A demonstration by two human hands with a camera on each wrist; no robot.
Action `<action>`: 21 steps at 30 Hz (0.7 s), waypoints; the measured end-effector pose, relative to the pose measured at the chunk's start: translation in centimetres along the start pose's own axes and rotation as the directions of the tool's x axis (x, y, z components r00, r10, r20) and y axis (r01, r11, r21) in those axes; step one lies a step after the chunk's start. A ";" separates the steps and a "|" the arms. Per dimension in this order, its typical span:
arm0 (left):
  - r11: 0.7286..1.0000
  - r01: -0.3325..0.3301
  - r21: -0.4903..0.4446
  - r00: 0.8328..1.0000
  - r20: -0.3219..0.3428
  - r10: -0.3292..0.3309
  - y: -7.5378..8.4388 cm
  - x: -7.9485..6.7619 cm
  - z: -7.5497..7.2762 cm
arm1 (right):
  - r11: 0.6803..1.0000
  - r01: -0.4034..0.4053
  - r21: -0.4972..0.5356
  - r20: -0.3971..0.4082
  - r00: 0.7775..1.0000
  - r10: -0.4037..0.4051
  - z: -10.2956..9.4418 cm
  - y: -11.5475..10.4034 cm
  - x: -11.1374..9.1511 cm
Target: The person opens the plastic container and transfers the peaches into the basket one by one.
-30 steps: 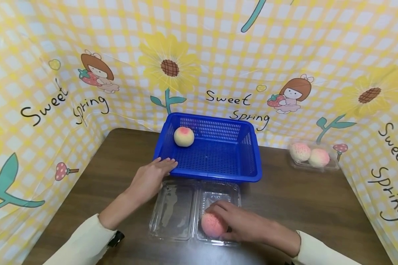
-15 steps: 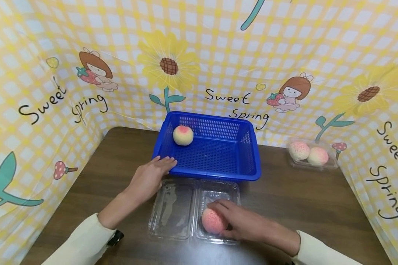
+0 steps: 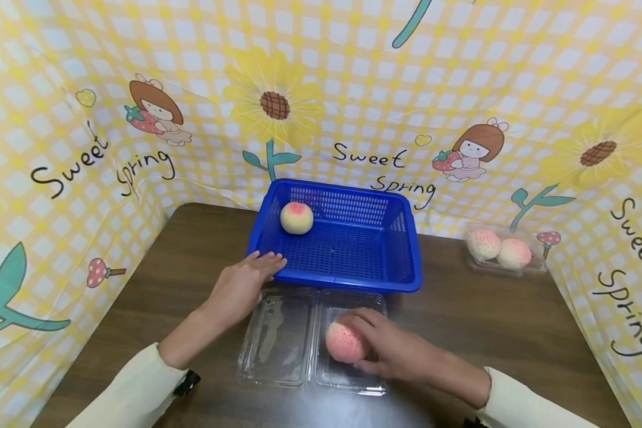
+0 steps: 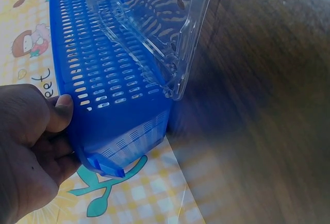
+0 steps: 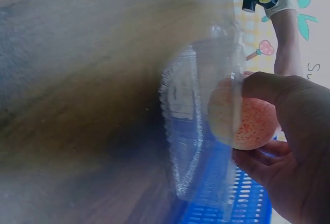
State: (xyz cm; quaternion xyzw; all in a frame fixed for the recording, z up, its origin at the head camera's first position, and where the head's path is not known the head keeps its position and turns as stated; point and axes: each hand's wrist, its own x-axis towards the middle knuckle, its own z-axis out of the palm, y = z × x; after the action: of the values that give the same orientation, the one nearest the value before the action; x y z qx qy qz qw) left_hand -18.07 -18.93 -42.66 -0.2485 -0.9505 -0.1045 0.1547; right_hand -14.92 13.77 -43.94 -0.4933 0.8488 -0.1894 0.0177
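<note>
My right hand (image 3: 393, 351) grips a pink, speckled toy peach (image 3: 346, 343) over the right half of an opened clear plastic clamshell box (image 3: 353, 383). In the right wrist view, the thumb lies on one side of the peach (image 5: 252, 123) and the fingers on the other, with the box wall partly in front. My left hand (image 3: 241, 288) holds the near left corner of a blue plastic basket (image 3: 348, 279), fingers over its rim. The left wrist view shows the thumb (image 4: 63, 111) against the basket's rim. A paler peach (image 3: 296, 219) sits inside the basket, at its back left.
At the back right of the brown table (image 3: 476, 315) stands another clear box (image 3: 532, 266) with two peaches (image 3: 500, 249) in it. The clamshell's left half (image 3: 278, 345) lies flat before the basket. A patterned cloth (image 3: 342, 107) surrounds the table.
My right hand has shifted the pink peach slightly away from the clamshell's near edge, toward the basket. My left hand stays at the basket corner.
</note>
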 end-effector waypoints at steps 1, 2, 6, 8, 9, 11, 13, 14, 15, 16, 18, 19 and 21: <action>1.000 0.000 0.000 1.000 0.003 0.000 0.0 0.0 0.0 | 1.000 -0.006 0.005 -0.005 1.000 0.006 -0.2 0.0 0.1; 1.000 0.002 0.000 1.000 0.005 -0.002 0.0 0.0 0.0 | 1.000 -0.009 0.008 -0.014 1.000 0.009 -0.4 -0.1 0.2; 1.000 0.004 0.007 1.000 0.013 -0.004 0.0 -0.1 0.0 | 1.000 -0.028 0.012 -0.034 0.999 0.028 -1.3 -0.2 0.5; 1.000 0.004 0.009 1.000 0.014 -0.004 0.0 -0.1 -0.1 | 1.000 -0.028 0.012 -0.043 0.999 0.029 -1.8 -0.2 0.6; 1.000 0.003 0.010 1.000 0.013 -0.004 0.0 -0.1 0.0 | 0.999 -0.035 0.013 -0.048 0.998 0.036 -2.0 -0.2 0.7; 1.000 0.002 0.009 1.000 0.010 -0.002 0.0 -0.1 -0.1 | 0.998 -0.057 0.021 -0.061 0.996 0.058 -2.4 -0.2 0.8; 1.000 -0.001 0.007 1.000 0.008 0.001 0.0 -0.1 -0.1 | 0.996 -0.082 0.045 -0.078 0.993 0.085 -2.8 -0.2 1.0; 1.000 -0.001 0.006 1.000 0.007 0.001 0.0 -0.1 -0.1 | 0.994 -0.093 0.061 -0.089 0.991 0.098 -2.9 -0.2 1.1; 1.000 -0.002 0.004 1.000 0.007 0.002 0.0 0.0 -0.1 | 0.991 -0.108 0.078 -0.097 0.989 0.115 -3.1 -0.3 1.2; 1.000 -0.002 0.004 1.000 0.006 0.002 0.0 0.0 -0.1 | 0.988 -0.117 0.096 -0.104 0.986 0.127 -3.3 -0.3 1.3; 1.000 -0.001 0.004 1.000 0.007 0.001 0.0 0.0 0.0 | 0.984 -0.124 0.128 -0.120 0.983 0.140 -3.7 -0.3 1.6; 1.000 0.000 0.005 1.000 0.006 0.000 0.0 0.0 0.0 | 0.983 -0.123 0.139 -0.129 0.982 0.141 -3.9 -0.3 1.7; 1.000 -0.001 0.006 1.000 0.005 0.001 0.0 0.0 0.0 | 0.980 -0.120 0.160 -0.140 0.980 0.143 -4.3 -0.3 2.0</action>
State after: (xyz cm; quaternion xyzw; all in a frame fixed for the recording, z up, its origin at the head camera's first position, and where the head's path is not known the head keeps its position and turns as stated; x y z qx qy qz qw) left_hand -18.05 -18.94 -42.63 -0.2486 -0.9511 -0.1010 0.1529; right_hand -16.66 13.24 -39.51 -0.4174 0.8619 -0.2880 0.0035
